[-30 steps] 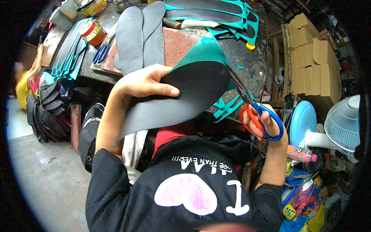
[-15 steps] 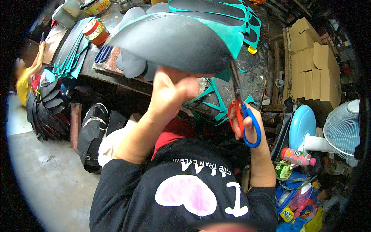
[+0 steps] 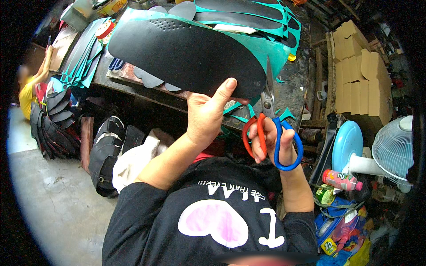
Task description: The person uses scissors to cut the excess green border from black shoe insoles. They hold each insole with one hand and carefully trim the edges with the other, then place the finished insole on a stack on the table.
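My left hand [image 3: 211, 104] grips the lower edge of a black insole-shaped sheet [image 3: 182, 55], thumb on top and fingers underneath. Teal material [image 3: 277, 57] borders the black shape along its far and right sides, and a patch of small dots marks its upper left. In my right hand [image 3: 275, 139] are scissors [image 3: 268, 99] with one red and one blue handle loop, my fingers through the loops. Their blades point upward at the sheet's right end, against the teal margin. The handle loops stand apart.
More teal sheets with black shapes [image 3: 242, 20] lie at the table's far side. Teal offcuts [image 3: 286, 114] are scattered on the dark table. Cardboard boxes [image 3: 361, 84], a white fan [image 3: 392, 146] and a pink bottle [image 3: 341, 179] are at right. A person in yellow [image 3: 29, 91] is at far left.
The sheet has tilted so its black face shows more fully. My left thumb now lies on top of it. The scissors' handles have spread apart.
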